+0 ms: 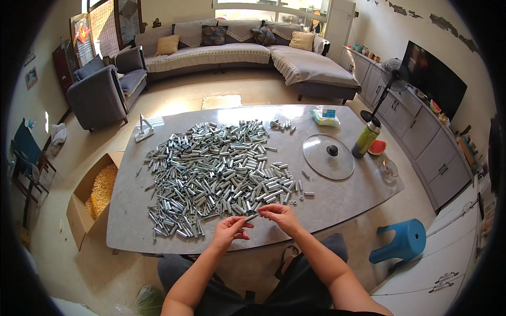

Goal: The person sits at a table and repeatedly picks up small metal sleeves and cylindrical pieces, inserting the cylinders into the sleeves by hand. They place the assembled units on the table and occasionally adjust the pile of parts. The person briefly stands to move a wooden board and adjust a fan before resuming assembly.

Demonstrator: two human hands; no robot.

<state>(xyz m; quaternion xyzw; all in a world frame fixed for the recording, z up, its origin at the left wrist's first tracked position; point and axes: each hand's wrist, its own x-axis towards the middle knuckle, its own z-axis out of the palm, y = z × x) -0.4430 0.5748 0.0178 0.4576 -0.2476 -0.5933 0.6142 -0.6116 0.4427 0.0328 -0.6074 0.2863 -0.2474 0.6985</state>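
Just over the table's near edge, my left hand pinches a small silvery anchor bolt between thumb and fingers. The bolt lies tilted, its far end pointing toward my right hand. My right fingertips are pinched together at that end; whatever small part they hold is too small to make out. Beyond both hands spreads a large heap of metal bolts and sleeves. A few loose nuts and washers lie at the heap's right side.
The grey table also bears a glass lid, a green flask, a watermelon piece, a glass bowl and a wipes pack. An open carton stands left, a blue stool right.
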